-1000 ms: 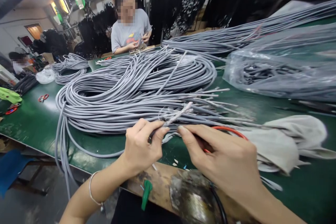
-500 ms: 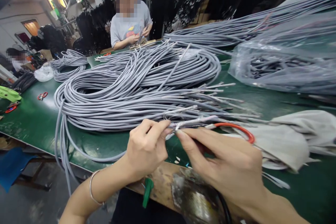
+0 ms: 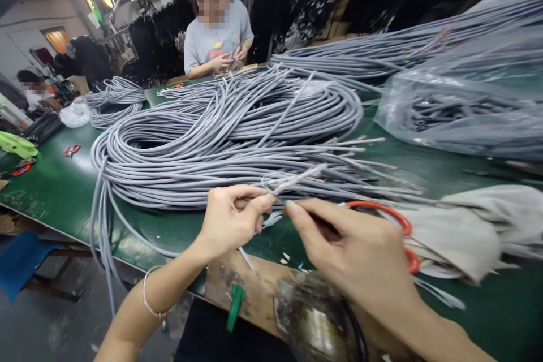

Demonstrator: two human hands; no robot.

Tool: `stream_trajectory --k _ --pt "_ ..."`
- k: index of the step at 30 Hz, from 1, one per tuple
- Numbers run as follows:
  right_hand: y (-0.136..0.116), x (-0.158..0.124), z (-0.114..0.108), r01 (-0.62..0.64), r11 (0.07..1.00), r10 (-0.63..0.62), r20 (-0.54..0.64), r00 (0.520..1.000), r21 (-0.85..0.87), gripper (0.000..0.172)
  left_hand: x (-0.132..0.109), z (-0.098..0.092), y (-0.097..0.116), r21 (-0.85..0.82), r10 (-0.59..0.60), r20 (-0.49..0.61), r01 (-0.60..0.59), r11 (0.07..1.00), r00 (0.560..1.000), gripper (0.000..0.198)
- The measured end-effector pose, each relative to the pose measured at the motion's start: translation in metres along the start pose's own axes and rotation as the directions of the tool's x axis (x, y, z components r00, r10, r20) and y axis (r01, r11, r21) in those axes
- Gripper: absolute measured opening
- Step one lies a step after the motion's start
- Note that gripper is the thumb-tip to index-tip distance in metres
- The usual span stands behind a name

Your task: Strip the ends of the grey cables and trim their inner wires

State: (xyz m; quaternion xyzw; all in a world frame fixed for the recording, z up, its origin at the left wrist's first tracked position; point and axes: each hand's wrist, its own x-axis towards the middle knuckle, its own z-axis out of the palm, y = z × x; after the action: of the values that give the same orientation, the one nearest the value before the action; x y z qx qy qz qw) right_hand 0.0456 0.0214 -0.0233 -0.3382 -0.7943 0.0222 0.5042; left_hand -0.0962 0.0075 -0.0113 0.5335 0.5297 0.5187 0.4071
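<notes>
My left hand [image 3: 237,216] is closed in a pinch on the stripped end of a grey cable, just in front of the cable pile. A pale frayed strand bundle [image 3: 299,179] sticks up and to the right from its fingertips. Close beside it, my right hand [image 3: 352,243] pinches the same cable end between thumb and forefinger; the exact spot is partly hidden. Red-handled scissors [image 3: 392,216] show behind my right hand, and I cannot tell whether it touches them. Under the hands, white scraps [image 3: 285,258] lie on the green table [image 3: 169,226].
A large looped pile of grey cables [image 3: 178,147] fills the middle of the table. To the right are a clear plastic bag [image 3: 458,113] and a pale cloth [image 3: 483,226]. A metal device [image 3: 318,317] sits on a wooden board [image 3: 254,294]. Across the table, a co-worker [image 3: 218,39] handles something small.
The pale strands now point up and right from my left fingertips, where they lay flatter before. My left hand has turned slightly. More of the scissors' handles shows. The whole view has shifted a little.
</notes>
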Motion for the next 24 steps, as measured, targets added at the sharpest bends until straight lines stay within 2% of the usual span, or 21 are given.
stream_trajectory --k 4,11,13,15,17,19,21,24 --pt "0.002 0.002 -0.001 -0.049 0.998 0.049 0.001 0.999 0.039 0.025 -0.003 0.004 0.006 -0.092 -0.013 0.021 0.015 0.996 1.0 0.029" --pt "0.0 0.003 -0.002 -0.104 0.992 0.102 0.029 0.994 0.07 0.028 -0.003 0.002 0.004 -0.07 -0.009 0.038 0.011 0.998 0.999 0.034" --pt "0.002 0.003 -0.002 -0.137 0.985 0.131 0.062 0.989 0.106 0.029 -0.005 0.004 0.001 -0.035 0.024 0.055 -0.022 0.999 0.998 0.031" --pt "0.003 0.003 -0.003 -0.18 0.974 0.167 0.103 0.981 0.14 0.03 -0.007 0.005 -0.002 0.078 0.141 0.034 -0.143 0.987 0.989 0.023" --pt "0.003 0.003 -0.003 -0.208 0.966 0.189 0.126 0.974 0.157 0.031 -0.008 0.006 -0.006 0.271 0.358 0.006 -0.346 0.898 0.934 0.015" --pt "0.002 0.002 -0.003 -0.185 0.974 0.175 0.088 0.981 0.133 0.029 -0.01 0.007 -0.009 0.447 0.557 0.024 -0.507 0.737 0.83 0.015" --pt "0.001 0.0 -0.002 -0.092 0.993 0.093 -0.002 0.996 0.068 0.024 -0.011 0.008 -0.011 0.535 0.649 0.055 -0.571 0.622 0.759 0.021" --pt "-0.001 -0.004 0.0 0.086 0.996 -0.088 -0.108 0.99 -0.028 0.017 -0.014 0.01 -0.013 0.574 0.673 0.053 -0.574 0.584 0.738 0.024"
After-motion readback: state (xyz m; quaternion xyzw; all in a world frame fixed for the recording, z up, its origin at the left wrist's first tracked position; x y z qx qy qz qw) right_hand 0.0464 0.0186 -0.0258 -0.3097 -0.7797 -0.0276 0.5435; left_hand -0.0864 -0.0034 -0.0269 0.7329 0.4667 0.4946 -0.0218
